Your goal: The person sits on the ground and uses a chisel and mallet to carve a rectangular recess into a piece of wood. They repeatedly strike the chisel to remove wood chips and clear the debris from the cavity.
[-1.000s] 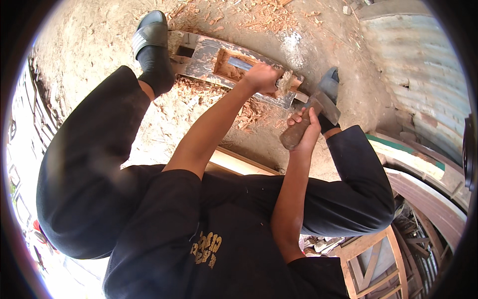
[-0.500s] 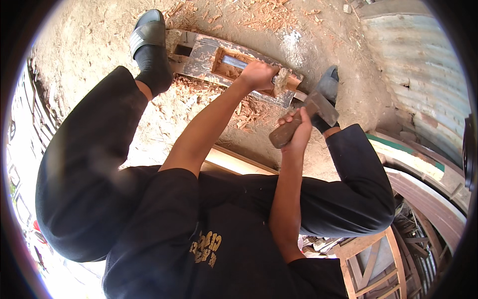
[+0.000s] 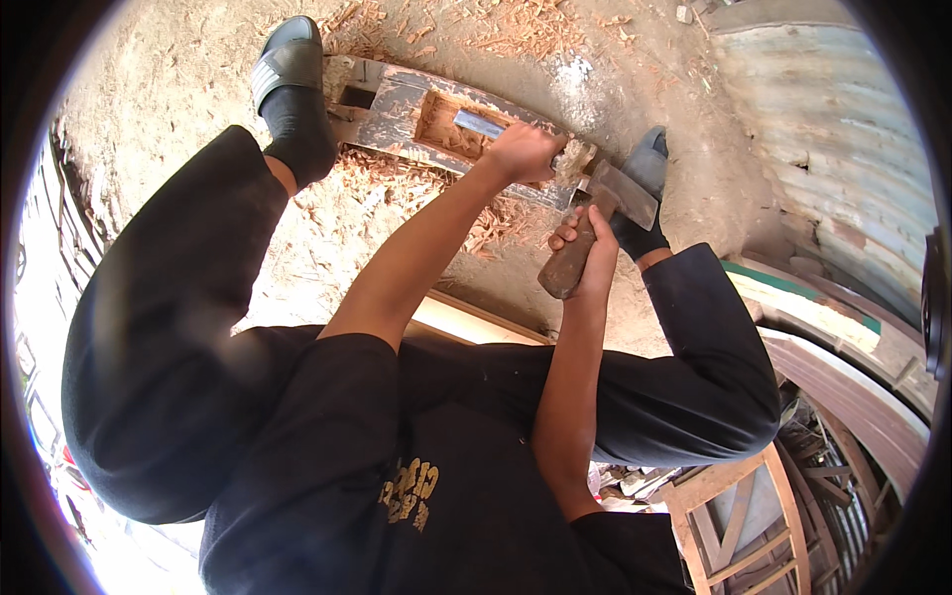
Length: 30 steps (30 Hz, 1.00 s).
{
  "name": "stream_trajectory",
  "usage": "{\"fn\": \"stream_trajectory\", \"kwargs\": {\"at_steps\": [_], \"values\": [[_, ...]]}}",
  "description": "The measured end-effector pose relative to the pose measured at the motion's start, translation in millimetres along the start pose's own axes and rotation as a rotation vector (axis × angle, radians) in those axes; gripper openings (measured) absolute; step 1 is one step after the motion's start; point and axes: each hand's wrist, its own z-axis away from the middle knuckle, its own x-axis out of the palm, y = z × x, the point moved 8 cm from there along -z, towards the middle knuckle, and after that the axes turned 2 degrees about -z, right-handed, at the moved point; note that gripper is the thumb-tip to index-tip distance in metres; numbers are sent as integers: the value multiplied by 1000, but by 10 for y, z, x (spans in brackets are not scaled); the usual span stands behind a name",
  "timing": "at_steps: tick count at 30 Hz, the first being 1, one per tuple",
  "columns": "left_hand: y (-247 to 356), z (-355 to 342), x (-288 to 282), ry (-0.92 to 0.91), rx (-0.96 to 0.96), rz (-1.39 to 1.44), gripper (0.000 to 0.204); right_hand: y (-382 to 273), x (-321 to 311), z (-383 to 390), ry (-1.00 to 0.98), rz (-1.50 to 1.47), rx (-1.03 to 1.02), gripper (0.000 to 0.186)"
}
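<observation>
My left hand [image 3: 526, 153] is wrapped round the handle of a chisel, and the flat metal blade [image 3: 478, 123] lies at a low slant in a rectangular recess cut in a wooden block [image 3: 397, 121]. The handle's frayed, pale butt [image 3: 572, 159] sticks out to the right of my fist. My right hand [image 3: 592, 248] grips the thick wooden handle of a hammer [image 3: 625, 196]. Its blocky metal head is just right of the chisel's butt; whether they touch I cannot tell. Wood chips lie inside the recess, and the blade's tip is among them.
My sandalled feet stand at either end of the block, the left foot [image 3: 295, 79] close against it. Wood shavings [image 3: 392, 193] cover the dirt floor around it. A corrugated metal sheet [image 3: 833, 119] rises at the right, and a wooden frame [image 3: 739, 511] leans at the lower right.
The hammer has swung up and left, bringing its head nearer the chisel's butt. The chisel blade has slid a little to the right within the recess. Both grips are unchanged.
</observation>
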Motion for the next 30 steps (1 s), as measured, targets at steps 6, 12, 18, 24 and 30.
{"fn": "stream_trajectory", "kwargs": {"at_steps": [6,12,18,24,30], "values": [[-29,49,-18,17,12,3,26,-31,4,15,1,-4,-5,18],[-32,81,-101,107,19,23,25,-238,45,95,2,-8,-83,19],[-46,95,-48,27,23,19,30,126,141,128,10,232,-20,17],[-123,44,16,-12,-38,-51,27,-3,134,90,-16,72,-28,19],[-96,23,45,-42,-25,-35,31,85,8,78,85,99,-50,18]]}}
